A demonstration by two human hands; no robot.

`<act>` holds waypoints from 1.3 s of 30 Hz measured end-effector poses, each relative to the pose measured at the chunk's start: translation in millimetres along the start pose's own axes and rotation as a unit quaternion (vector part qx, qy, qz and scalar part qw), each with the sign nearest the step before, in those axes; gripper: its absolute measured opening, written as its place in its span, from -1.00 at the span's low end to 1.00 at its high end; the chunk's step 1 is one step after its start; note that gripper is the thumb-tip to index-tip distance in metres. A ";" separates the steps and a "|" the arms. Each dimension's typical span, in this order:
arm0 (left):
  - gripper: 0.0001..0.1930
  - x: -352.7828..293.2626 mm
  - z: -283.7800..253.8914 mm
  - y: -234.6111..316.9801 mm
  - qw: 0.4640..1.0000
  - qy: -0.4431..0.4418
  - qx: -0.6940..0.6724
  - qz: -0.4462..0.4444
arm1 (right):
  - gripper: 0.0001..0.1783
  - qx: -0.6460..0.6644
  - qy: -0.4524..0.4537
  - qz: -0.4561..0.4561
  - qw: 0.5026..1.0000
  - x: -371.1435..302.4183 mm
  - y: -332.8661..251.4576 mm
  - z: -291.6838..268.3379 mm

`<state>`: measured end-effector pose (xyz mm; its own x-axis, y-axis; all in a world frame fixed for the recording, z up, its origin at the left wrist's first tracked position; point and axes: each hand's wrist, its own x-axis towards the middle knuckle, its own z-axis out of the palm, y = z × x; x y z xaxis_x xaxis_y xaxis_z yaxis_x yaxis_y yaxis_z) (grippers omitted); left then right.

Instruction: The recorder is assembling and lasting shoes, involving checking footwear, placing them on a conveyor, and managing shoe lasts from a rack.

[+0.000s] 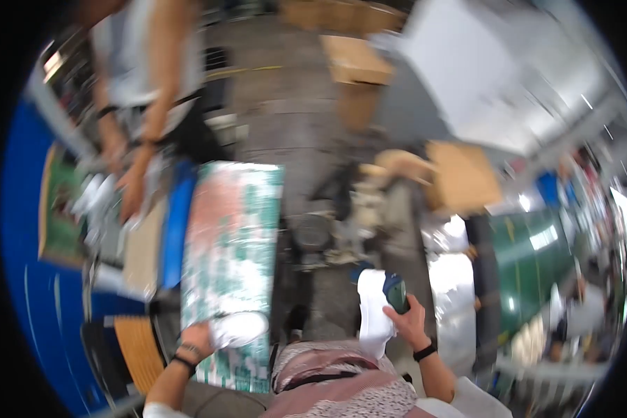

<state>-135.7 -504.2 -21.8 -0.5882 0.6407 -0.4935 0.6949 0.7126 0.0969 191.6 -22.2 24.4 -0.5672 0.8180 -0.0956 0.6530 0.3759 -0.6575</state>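
The picture is blurred by motion. My left hand (200, 339) rests on a long board covered with green and pinkish patches (233, 237) and grips a white oval object (240, 329) lying on it. My right hand (409, 322) is raised in front of my chest, closed around a dark hand-held device (397, 292), with a white sheet or cloth (375, 313) held against it and hanging below. A dark band is on each wrist.
Another person stands at the upper left with hands (129, 191) over a cluttered bench. A blue edge (175, 223) runs beside the board. Cardboard boxes (359, 63) stand on the grey floor ahead. A green surface (529, 265) and shiny wrapped items lie at right.
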 end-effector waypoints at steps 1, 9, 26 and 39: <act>-0.37 -9.2 8.5 -12.4 1.000 -0.003 0.019 -0.001 | -0.28 -0.021 0.040 0.024 0.999 -7.5 15.1 -30.6; -0.25 25.6 -90.7 171.2 0.988 -0.096 0.123 0.023 | -0.27 -0.169 0.223 0.087 0.956 -12.0 222.1 -191.1; -0.08 3.3 -218.6 540.3 0.889 0.076 -0.037 0.451 | -0.17 0.670 -0.302 0.115 0.668 -3.7 103.9 -152.8; -0.19 132.1 -186.7 510.2 0.894 -0.096 -0.384 0.208 | 0.12 0.388 -0.184 -0.111 0.896 -16.5 33.1 -135.5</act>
<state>63.9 -2.7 123.8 -0.2116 0.8878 -0.4088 0.3045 0.4573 0.8356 290.5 35.7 105.5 -0.8603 0.5080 -0.0431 0.0378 -0.0208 -0.9991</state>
